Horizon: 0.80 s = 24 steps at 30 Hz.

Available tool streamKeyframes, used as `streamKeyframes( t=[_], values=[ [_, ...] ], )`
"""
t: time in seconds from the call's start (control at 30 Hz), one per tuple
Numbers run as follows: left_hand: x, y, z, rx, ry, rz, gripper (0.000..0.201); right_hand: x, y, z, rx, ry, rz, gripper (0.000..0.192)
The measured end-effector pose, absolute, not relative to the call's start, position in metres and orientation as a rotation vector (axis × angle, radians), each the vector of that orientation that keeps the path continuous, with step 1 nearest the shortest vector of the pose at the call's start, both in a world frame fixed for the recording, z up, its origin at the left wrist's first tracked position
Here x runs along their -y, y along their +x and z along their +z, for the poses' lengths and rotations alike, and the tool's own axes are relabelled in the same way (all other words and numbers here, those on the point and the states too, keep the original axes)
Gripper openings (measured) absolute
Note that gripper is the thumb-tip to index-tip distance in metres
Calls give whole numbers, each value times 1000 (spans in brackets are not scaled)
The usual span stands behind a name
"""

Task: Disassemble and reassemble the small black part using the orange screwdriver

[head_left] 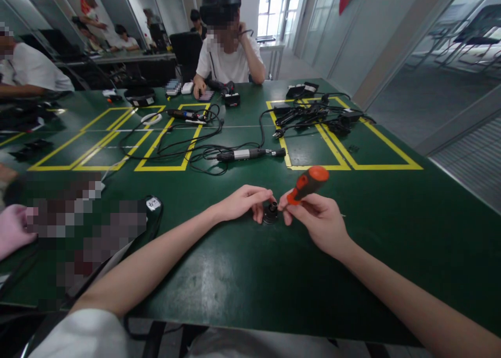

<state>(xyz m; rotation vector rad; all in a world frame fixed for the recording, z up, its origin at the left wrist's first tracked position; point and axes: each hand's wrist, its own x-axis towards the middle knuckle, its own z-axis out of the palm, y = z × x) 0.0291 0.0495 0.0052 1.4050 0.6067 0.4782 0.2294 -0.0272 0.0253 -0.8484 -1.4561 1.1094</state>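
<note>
Two hands are meeting at a small black part (270,213): the left hand (245,202) is pinching it, the right hand (319,219) is gripping an orange-handled screwdriver (308,184) just above.

On the tabletop (242,274), a small round part (270,213) between left hand (245,201) and right hand (319,219), screwdriver (308,184) above. Behind, an electric driver (250,154) amid cables (183,144); farther right, adapters (313,115). Opposite, a seated person (229,50).
</note>
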Motion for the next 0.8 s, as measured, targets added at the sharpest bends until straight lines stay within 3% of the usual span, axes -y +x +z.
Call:
streamKeyframes(
  t=[0.17,0.8],
  values=[
    [-59,18,9,-522,1374,330,40,28,227,23,1420,-830,1144,30],
    [-56,22,7,-645,1400,334,49,28,224,24,1379,-871,1090,34]
  ],
)
